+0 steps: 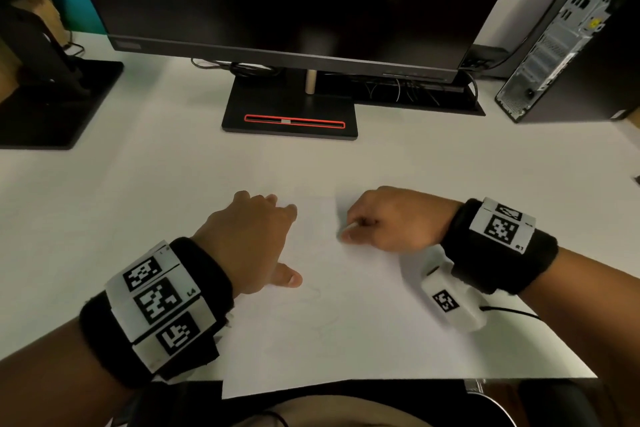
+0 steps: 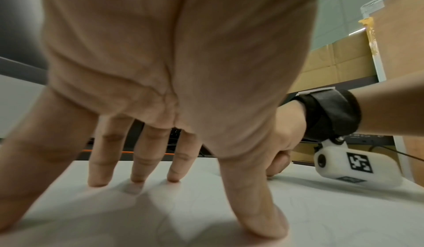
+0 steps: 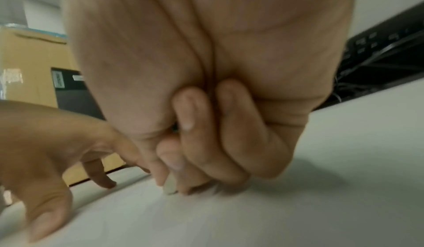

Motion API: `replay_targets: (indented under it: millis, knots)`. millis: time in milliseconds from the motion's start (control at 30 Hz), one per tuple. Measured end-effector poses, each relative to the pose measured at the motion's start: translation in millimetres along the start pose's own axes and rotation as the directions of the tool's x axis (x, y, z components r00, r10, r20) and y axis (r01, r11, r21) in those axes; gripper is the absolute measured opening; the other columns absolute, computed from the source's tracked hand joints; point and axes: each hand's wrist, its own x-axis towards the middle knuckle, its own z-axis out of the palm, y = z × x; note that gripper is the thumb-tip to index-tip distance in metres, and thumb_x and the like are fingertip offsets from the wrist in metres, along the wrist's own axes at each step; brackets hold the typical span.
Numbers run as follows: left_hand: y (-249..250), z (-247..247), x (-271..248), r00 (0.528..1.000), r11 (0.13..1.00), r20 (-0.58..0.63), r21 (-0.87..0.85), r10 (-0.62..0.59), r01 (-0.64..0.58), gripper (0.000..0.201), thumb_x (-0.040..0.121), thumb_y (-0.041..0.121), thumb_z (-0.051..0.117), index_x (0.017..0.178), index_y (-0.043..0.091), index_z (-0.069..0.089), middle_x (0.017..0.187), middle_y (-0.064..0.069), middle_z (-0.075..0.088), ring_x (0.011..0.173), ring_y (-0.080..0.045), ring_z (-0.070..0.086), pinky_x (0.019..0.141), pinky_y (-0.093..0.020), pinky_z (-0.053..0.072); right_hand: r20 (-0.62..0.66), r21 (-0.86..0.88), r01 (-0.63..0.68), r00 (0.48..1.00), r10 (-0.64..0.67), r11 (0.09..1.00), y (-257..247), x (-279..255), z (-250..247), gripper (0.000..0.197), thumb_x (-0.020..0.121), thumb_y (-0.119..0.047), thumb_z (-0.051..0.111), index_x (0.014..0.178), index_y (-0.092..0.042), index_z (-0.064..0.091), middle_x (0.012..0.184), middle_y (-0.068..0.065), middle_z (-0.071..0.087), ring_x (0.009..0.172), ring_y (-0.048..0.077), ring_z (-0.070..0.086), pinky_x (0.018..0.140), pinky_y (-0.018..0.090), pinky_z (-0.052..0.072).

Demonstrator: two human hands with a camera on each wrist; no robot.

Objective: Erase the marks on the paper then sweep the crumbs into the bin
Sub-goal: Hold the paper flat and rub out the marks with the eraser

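A white sheet of paper (image 1: 363,322) lies on the white desk and hangs a little over the near edge. Faint pencil marks (image 1: 317,295) show on it below the hands. My left hand (image 1: 256,236) lies spread on the paper's left part, with straight fingers (image 2: 137,169) and thumb pressing down. My right hand (image 1: 384,218) is curled over the paper's upper middle and pinches a small white eraser (image 3: 170,185) whose tip touches the sheet. The eraser (image 1: 350,227) shows as a pale sliver between thumb and forefinger. No bin and no crumbs can be made out.
A dark monitor (image 1: 294,3) on a black stand (image 1: 291,114) fills the back of the desk, with cables behind it. A computer tower (image 1: 571,45) stands back right, a second black stand (image 1: 52,104) back left. Cardboard boxes (image 2: 339,60) sit beyond the desk.
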Motion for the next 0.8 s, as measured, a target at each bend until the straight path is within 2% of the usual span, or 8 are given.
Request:
replay_targets:
  millis: [100,167,267,400,467,533,667,800]
  knots:
    - [0.4,0.1,0.2,1.000,1.000,-0.011,0.012,-0.001,0.002,0.090,0.079,0.072,0.062,0.148,0.023,0.031,0.140,-0.001,0.044,0.122,-0.026,0.042,0.097,-0.040,0.050,0.019,-0.001,0.035,0.999,-0.035,0.999,-2.6,-6.0,7.0,0.043,0.100,-0.044,0.052,0.073,-0.010,0.055,0.062,-0.003,0.051,0.060,0.015,0.047,0.065,0.035,0.045]
    - [0.2,-0.6,0.4,1.000,1.000,-0.004,0.009,-0.005,0.005,0.092,0.079,0.072,0.062,0.149,0.023,0.029,0.144,-0.002,0.042,0.124,-0.027,0.041,0.098,-0.040,0.049,0.036,0.000,0.048,0.998,-0.048,0.999,-2.0,-10.0,10.9,0.044,0.100,-0.045,0.052,0.072,-0.010,0.053,0.060,-0.003,0.050,0.058,0.014,0.045,0.063,0.033,0.044]
    - [0.8,-0.4,1.0,1.000,1.000,0.000,0.018,-0.004,0.004,0.093,0.079,0.073,0.062,0.150,0.023,0.029,0.144,-0.001,0.042,0.124,-0.027,0.041,0.098,-0.041,0.049,-0.029,0.000,0.004,1.000,-0.004,1.000,10.9,-14.0,5.0,0.046,0.101,-0.044,0.051,0.067,-0.013,0.050,0.059,-0.002,0.049,0.055,0.011,0.044,0.059,0.029,0.039]
    - [1.4,-0.9,0.7,1.000,1.000,0.001,0.015,-0.007,0.007,0.092,0.079,0.073,0.062,0.149,0.023,0.029,0.139,0.000,0.044,0.120,-0.027,0.041,0.095,-0.040,0.050,0.022,0.001,0.057,0.998,-0.057,0.998,2.5,-16.1,14.4,0.043,0.100,-0.045,0.052,0.076,-0.010,0.058,0.066,0.005,0.057,0.059,0.011,0.047,0.064,0.034,0.046]
    - [1.4,-1.2,0.5,1.000,1.000,-0.002,0.023,-0.005,0.005,0.092,0.079,0.073,0.062,0.149,0.024,0.028,0.136,0.001,0.045,0.120,-0.026,0.041,0.093,-0.039,0.050,-0.008,0.009,0.040,0.999,-0.040,0.999,8.0,-13.5,11.2,0.045,0.100,-0.045,0.053,0.069,-0.013,0.053,0.061,0.001,0.052,0.057,0.010,0.045,0.061,0.031,0.042]
    - [1.7,-0.6,0.6,1.000,1.000,0.005,0.017,-0.011,0.011,0.092,0.080,0.072,0.062,0.150,0.024,0.027,0.143,-0.001,0.041,0.124,-0.027,0.039,0.094,-0.039,0.049,-0.046,0.007,0.010,0.999,-0.009,1.000,12.7,-10.9,6.0,0.045,0.100,-0.044,0.052,0.065,-0.016,0.048,0.059,-0.003,0.049,0.057,0.011,0.045,0.062,0.030,0.040]
    - [0.7,-1.0,-0.1,1.000,1.000,0.013,-0.004,-0.010,0.010,0.092,0.081,0.070,0.063,0.152,0.024,0.025,0.150,-0.002,0.037,0.130,-0.028,0.036,0.098,-0.040,0.047,0.033,-0.001,0.078,0.996,-0.078,0.997,-2.5,-9.0,16.7,0.041,0.100,-0.044,0.052,0.074,-0.012,0.058,0.065,-0.002,0.056,0.062,0.014,0.051,0.066,0.033,0.047]
    - [0.7,0.5,0.9,1.000,1.000,0.004,-0.008,-0.011,0.011,0.091,0.081,0.071,0.061,0.150,0.023,0.028,0.146,-0.002,0.039,0.128,-0.028,0.037,0.097,-0.041,0.049,-0.040,-0.012,0.002,0.999,-0.003,1.000,6.4,-1.7,0.5,0.043,0.101,-0.043,0.050,0.069,-0.015,0.052,0.066,-0.003,0.053,0.064,0.014,0.049,0.066,0.033,0.042]
